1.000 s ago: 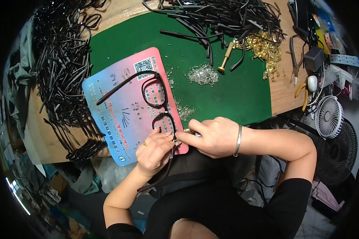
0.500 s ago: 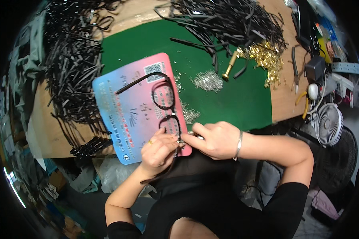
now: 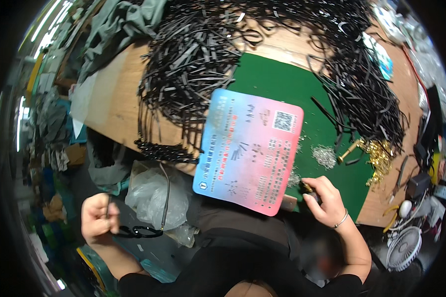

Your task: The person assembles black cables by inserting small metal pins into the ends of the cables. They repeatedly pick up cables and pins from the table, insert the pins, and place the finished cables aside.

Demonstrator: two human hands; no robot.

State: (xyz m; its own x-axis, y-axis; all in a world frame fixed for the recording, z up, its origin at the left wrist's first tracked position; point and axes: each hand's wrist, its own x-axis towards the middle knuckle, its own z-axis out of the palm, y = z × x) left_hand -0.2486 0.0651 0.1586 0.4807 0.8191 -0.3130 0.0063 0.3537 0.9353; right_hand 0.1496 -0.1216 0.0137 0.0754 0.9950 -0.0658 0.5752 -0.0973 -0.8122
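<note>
My left hand is closed around one temple of a black eyeglass frame, out to the left, past the table's near edge. The frame's other temple points up, over a clear plastic bag. At the mat's near edge, my right hand grips a small tool with a brass-coloured end, mostly hidden by the fingers. Just left of that hand lies a blue-and-pink printed card, overhanging the table's near edge. Small silver screws or similar metal bits are heaped on the green mat.
Large piles of black temples and more black strips cover the table's far side. Gold-coloured parts lie at the right beside a brass tool. Pliers, a white fan and the plastic bag surround the table's edges.
My left hand has carried the eyeglass frame off the card, leftward past the table edge. The right hand has moved apart from it, still holding the tool. The view has turned left.
</note>
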